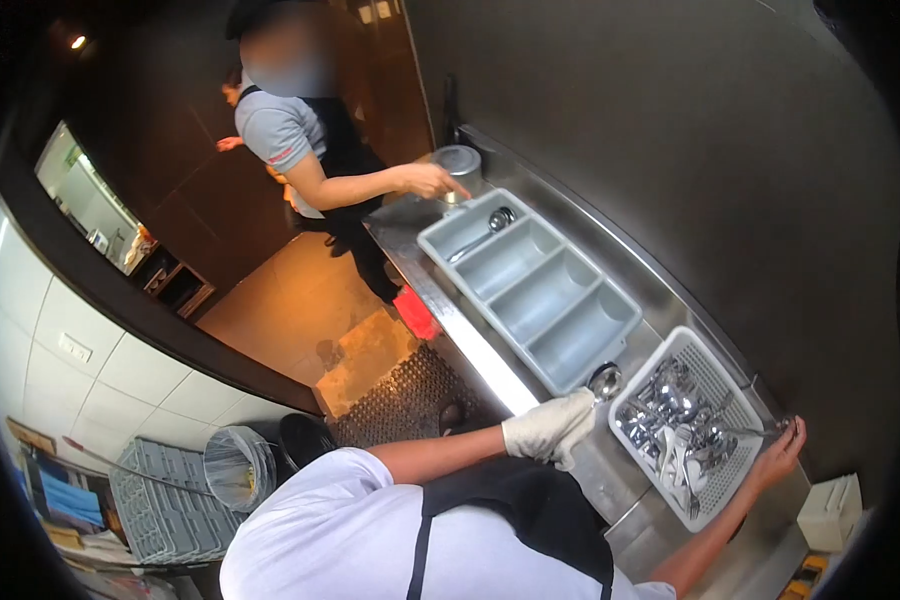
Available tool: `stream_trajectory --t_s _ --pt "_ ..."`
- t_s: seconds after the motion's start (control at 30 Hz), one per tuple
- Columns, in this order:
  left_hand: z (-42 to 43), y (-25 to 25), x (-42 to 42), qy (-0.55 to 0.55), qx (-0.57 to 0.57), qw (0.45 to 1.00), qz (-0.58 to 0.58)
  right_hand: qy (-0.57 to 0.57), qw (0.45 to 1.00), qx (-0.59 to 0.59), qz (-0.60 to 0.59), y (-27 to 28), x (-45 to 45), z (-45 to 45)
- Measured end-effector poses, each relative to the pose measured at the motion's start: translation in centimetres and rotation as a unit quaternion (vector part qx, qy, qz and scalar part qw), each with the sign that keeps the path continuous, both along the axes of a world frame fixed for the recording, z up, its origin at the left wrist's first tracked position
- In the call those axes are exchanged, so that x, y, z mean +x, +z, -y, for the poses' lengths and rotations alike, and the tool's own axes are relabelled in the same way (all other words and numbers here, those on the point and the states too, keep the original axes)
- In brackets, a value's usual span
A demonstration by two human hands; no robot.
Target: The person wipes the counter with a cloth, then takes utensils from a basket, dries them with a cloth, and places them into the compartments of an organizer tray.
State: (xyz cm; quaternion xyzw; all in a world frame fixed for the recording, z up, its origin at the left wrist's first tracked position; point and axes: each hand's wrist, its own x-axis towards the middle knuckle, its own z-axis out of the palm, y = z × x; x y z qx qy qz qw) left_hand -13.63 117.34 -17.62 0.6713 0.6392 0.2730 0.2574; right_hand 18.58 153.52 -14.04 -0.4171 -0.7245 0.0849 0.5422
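Note:
My left hand (550,428), wrapped in a white glove or cloth, is closed by the near end of the tray. A small metal ladle (605,381) sticks out from it, its round bowl shiny. At the far side of the white perforated basket (637,452), my right hand (782,455) is closed on a metal piece of cutlery (755,432); its exact kind is unclear. Spoons and forks (678,415) lie jumbled inside that basket. Beyond it is a grey divided tray (582,268) whose far compartment holds metal ladles (501,218).
A co-worker (290,130) stands at the counter's far end, one hand (432,182) at the tray's edge by a lidded container (457,160). A steel ledge (610,243) runs along the wall. Behind my left side are a bin (238,470) and grey racks (160,500).

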Motion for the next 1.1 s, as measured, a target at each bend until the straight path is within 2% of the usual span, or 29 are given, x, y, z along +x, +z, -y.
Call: stream_trajectory --t_s 0.03,0.1,0.13,0.17,0.23,0.27,0.3,0.37,0.43,0.47,0.5,0.53,0.57,0.6,0.63,0.67,0.7,0.73,0.77,0.8,0.9,0.93,0.97,1.03,1.07,1.1 --pt "0.2 2.7 -0.1 -0.055 0.029 0.957 -0.284 -0.002 0.996 -0.053 -0.071 0.5 -0.8 1.2" --pt "0.5 6.2 0.4 -0.097 0.037 0.880 -0.463 0.002 1.000 -0.018 -0.022 0.0 -1.1 1.7" --pt "0.5 5.5 0.4 -0.074 0.100 0.847 -0.517 0.002 1.000 -0.002 0.003 -0.4 -1.0 2.0" --pt "0.1 4.2 0.3 -0.046 0.166 0.807 -0.565 0.032 0.995 -0.037 -0.083 -1.0 -0.9 2.1" --pt "-0.3 5.9 0.2 -0.072 0.218 0.775 -0.589 0.098 0.958 -0.100 -0.252 -1.3 -1.5 2.6" --pt "-0.5 6.7 0.1 -0.082 0.244 0.757 -0.600 0.098 0.947 -0.129 -0.279 -0.1 -1.9 3.9" --pt "-0.9 6.0 0.4 -0.094 0.212 0.784 -0.576 0.095 0.934 -0.159 -0.306 1.3 -2.7 5.7" --pt "-1.9 4.2 1.1 -0.087 0.213 0.770 -0.596 0.089 0.900 -0.239 -0.353 4.2 -5.5 9.7" --pt "-1.6 9.7 1.2 -0.077 0.287 0.711 -0.637 0.173 0.866 -0.336 -0.328 5.6 -7.5 11.9" --pt "-2.8 7.2 1.5 -0.108 0.257 0.758 -0.590 0.221 0.857 -0.321 -0.336 6.0 -9.6 13.3" --pt "-4.1 4.6 1.8 -0.136 0.224 0.801 -0.539 0.277 0.824 -0.391 -0.304 6.0 -10.5 14.1" --pt "-4.5 5.0 1.9 -0.168 0.186 0.880 -0.403 0.299 0.801 -0.428 -0.294 6.4 -12.0 15.3" --pt "-4.8 5.4 1.9 -0.194 0.145 0.936 -0.256 0.324 0.773 -0.466 -0.283 6.6 -13.4 16.3" --pt "-4.9 3.8 2.2 -0.166 0.117 0.979 -0.013 0.363 0.775 -0.447 -0.259 4.6 -14.5 16.4" --pt "-4.9 1.9 2.4 -0.123 0.082 0.962 0.229 0.343 0.811 -0.410 -0.235 3.9 -15.8 17.4" --pt "-4.7 0.1 2.2 -0.080 0.024 0.922 0.378 0.336 0.827 -0.395 -0.216 2.5 -16.7 17.7" --pt "-4.5 -0.6 2.2 -0.024 -0.015 0.851 0.524 0.334 0.827 -0.402 -0.206 1.6 -17.5 18.1" --pt "-4.5 -1.3 2.1 0.004 -0.078 0.827 0.556 0.332 0.828 -0.408 -0.193 0.5 -18.1 18.4" --pt "-4.5 -1.0 2.0 0.037 -0.137 0.797 0.587 0.336 0.857 -0.354 -0.164 -1.8 -18.7 18.1" --pt "-4.0 0.6 1.9 0.053 -0.179 0.768 0.613 0.350 0.857 -0.352 -0.134 -1.6 -19.2 18.6" --pt "-2.5 5.2 1.2 0.050 -0.269 0.718 0.640 0.403 0.793 -0.418 -0.184 -1.7 -20.3 20.5" --pt "-1.9 4.8 1.4 0.042 -0.251 0.700 0.667 0.405 0.789 -0.424 -0.183 -2.2 -20.6 20.7" --pt "-1.9 3.4 1.4 -0.013 -0.021 0.888 0.460 0.396 0.804 -0.419 -0.147 -2.3 -20.7 20.8" --pt "-1.6 1.1 0.4 -0.059 0.084 0.919 0.381 0.399 0.811 -0.411 -0.118 -2.0 -21.8 21.4" --pt "-1.5 0.6 0.0 -0.051 -0.038 0.827 0.559 0.408 0.806 -0.410 -0.126 -1.8 -22.2 21.7" --pt "-1.5 0.0 0.0 -0.045 -0.160 0.686 0.709 0.411 0.804 -0.410 -0.133 -1.6 -22.3 22.1"
